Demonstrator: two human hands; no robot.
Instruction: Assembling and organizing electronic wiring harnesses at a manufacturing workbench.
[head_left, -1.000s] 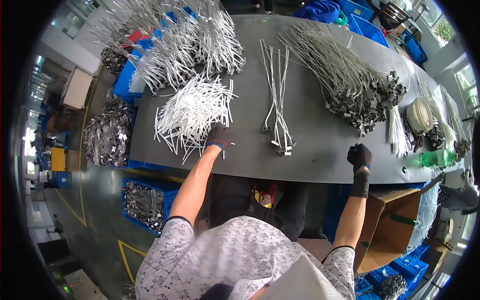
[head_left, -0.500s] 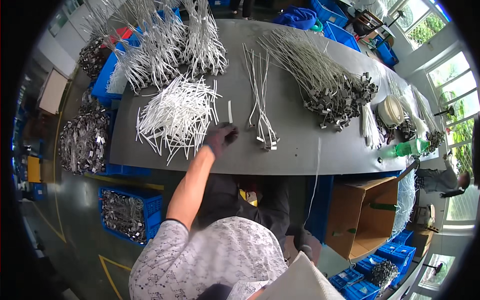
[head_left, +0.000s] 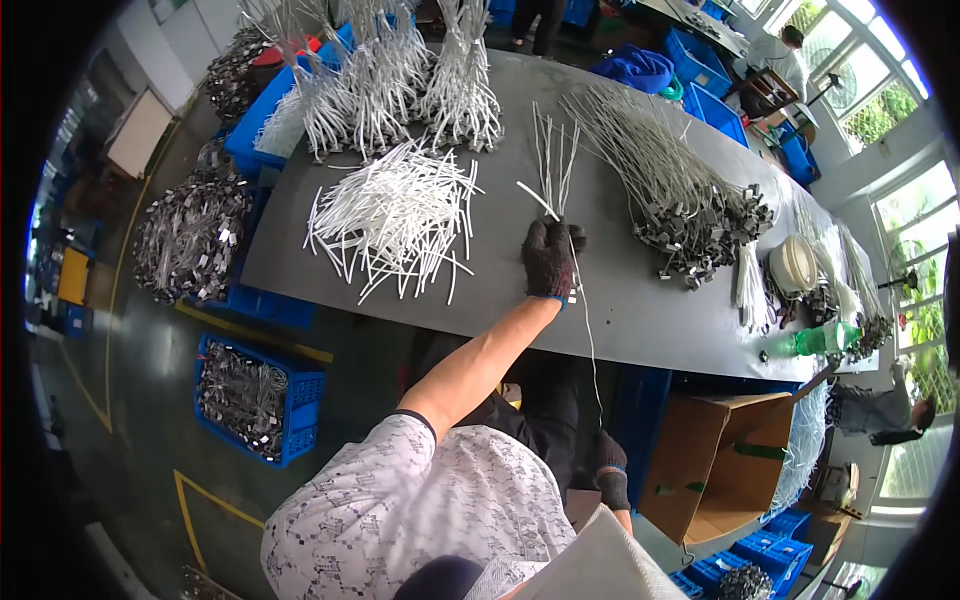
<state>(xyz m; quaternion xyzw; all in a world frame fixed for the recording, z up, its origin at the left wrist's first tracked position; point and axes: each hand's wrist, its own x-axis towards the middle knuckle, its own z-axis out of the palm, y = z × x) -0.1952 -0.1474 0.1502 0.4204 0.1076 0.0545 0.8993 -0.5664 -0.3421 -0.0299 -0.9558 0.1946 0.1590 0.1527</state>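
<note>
Across the flat grey table (head_left: 690, 330), the dark-gloved left hand (head_left: 550, 255) has moved from short white tubes (head_left: 395, 220) to thin grey wires (head_left: 553, 160). The dark-gloved right hand (head_left: 611, 465) seems closed on a long pale wire (head_left: 592, 350); the left apparently pinches one tube (head_left: 537, 199). Keeping the wire taut should help.

slanted white tube (head_left: 538, 201); long pale wire (head_left: 592, 345)

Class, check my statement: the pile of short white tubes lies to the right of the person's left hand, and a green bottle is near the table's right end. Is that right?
Not quite: the pile of short white tubes lies to the left of the left hand, as the head view shows. The green bottle is near the table's right end.
</note>
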